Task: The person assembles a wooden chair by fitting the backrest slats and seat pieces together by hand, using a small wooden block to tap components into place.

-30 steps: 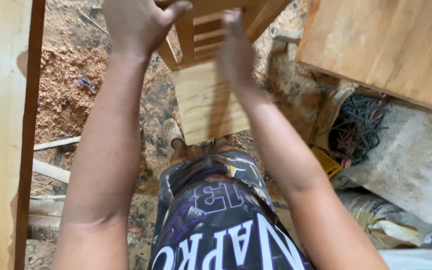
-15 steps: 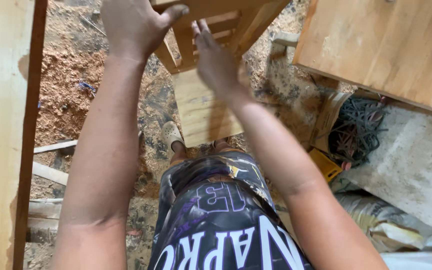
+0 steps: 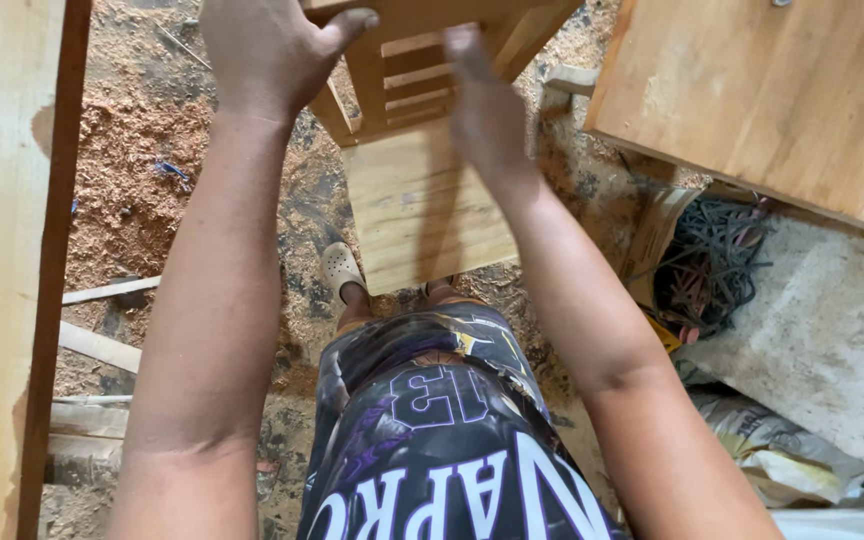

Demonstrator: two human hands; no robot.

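A light wooden chair [image 3: 422, 200] stands on the sawdust floor in front of me, its slatted back toward the top of the view and its plain seat below. My left hand [image 3: 267, 50] grips the top rail of the chair back, thumb hooked over it. My right hand [image 3: 482, 110] lies flat with fingers together against the back slats, just above the seat. Both forearms reach forward from the bottom of the view.
A tall plywood panel with a dark edge [image 3: 12, 270] stands at the left. A wooden tabletop [image 3: 752, 100] fills the upper right, with tangled dark cords [image 3: 712, 260] and a concrete slab [image 3: 822, 340] below it. Wood offcuts [image 3: 102, 345] lie on the sawdust.
My right hand has slid from the chair's top rail down onto the back slats. My left hand has kept its grip on the rail.
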